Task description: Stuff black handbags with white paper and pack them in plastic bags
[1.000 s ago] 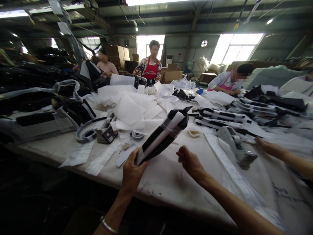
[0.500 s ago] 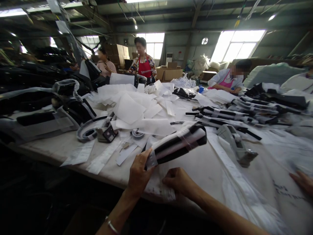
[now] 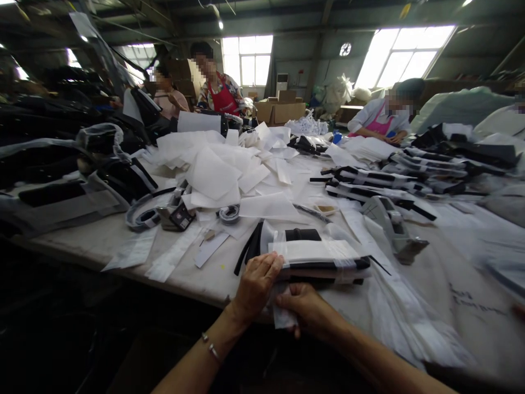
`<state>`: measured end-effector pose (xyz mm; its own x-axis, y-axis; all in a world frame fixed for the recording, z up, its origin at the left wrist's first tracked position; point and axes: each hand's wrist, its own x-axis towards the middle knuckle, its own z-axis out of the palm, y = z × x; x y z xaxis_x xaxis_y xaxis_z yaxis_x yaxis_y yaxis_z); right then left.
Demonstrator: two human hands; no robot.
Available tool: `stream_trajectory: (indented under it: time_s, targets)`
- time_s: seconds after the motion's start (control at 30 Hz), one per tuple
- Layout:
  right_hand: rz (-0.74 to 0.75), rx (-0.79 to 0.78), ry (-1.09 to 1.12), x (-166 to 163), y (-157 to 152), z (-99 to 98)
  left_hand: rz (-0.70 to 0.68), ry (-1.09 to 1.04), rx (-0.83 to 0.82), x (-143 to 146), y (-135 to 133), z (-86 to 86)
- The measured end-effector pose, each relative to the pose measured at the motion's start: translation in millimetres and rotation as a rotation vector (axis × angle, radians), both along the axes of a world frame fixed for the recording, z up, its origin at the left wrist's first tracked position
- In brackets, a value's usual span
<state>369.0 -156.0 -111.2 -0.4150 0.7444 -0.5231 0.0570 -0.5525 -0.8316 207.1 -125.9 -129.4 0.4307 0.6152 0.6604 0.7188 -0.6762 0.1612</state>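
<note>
A bundle of black straps wrapped in white and translucent sheeting (image 3: 311, 250) lies on the near part of the table. My left hand (image 3: 260, 276) grips its left end, fingers over the top and thumb hidden. Black strap ends (image 3: 250, 246) stick out beyond that hand. Just below the bundle, my right hand (image 3: 305, 306) pinches a translucent white strip (image 3: 284, 316) that hangs at the table edge. The strip's upper end runs up to the bundle beside my left fingers. Other long white strips (image 3: 381, 284) lie to the right of my right hand.
Loose white sheets (image 3: 213, 169) are heaped mid-table. A tape dispenser (image 3: 176, 213) stands left, another (image 3: 389, 224) right. Wrapped black bundles (image 3: 373, 183) are stacked at the right. Co-workers (image 3: 215, 82) are across the table; part of another person's hand (image 3: 520, 312) shows at the right edge.
The bundle has come down from a tilted, raised position to lie level on the table, turned to show its white face. My left hand moved with it; my right hand still pinches the strip.
</note>
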Motion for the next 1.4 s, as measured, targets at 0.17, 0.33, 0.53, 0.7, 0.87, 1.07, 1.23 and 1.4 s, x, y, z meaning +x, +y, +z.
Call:
stream_trajectory:
  time_s: [0.17, 0.33, 0.53, 0.7, 0.87, 1.07, 1.23, 1.4]
  targets:
    - [0.006, -0.02, -0.121, -1, -19, 1.1, -0.129, 0.049, 0.012, -7, 0, 2.8]
    - [0.266, 0.065, -0.358, 24, -21, 31.1, -0.192, 0.034, -0.046, -11, 0, 5.0]
    - [0.048, 1.131, -0.669, 39, 17, 77.5, -0.177, -0.022, -0.057, -7, -1, 3.1]
    - [0.228, 1.522, -1.005, 32, 39, 45.0, -0.223, -0.045, -0.201, -11, -3, 18.7]
    - [0.16, 1.569, -0.948, 34, 33, 32.4, -0.201, -0.165, -0.228, -8, -2, 23.8]
    - [0.35, 1.636, -0.707, 46, -10, 27.7, -0.158, -0.214, -0.04, 1, 2, 8.8]
    - [0.342, 1.679, -0.722, 34, -23, -3.6, -0.146, -0.191, -0.001, 1, 2, 12.5]
    - [0.258, 1.727, -0.556, 14, -7, -15.0, -0.097, -0.158, 0.063, 4, 1, 15.0]
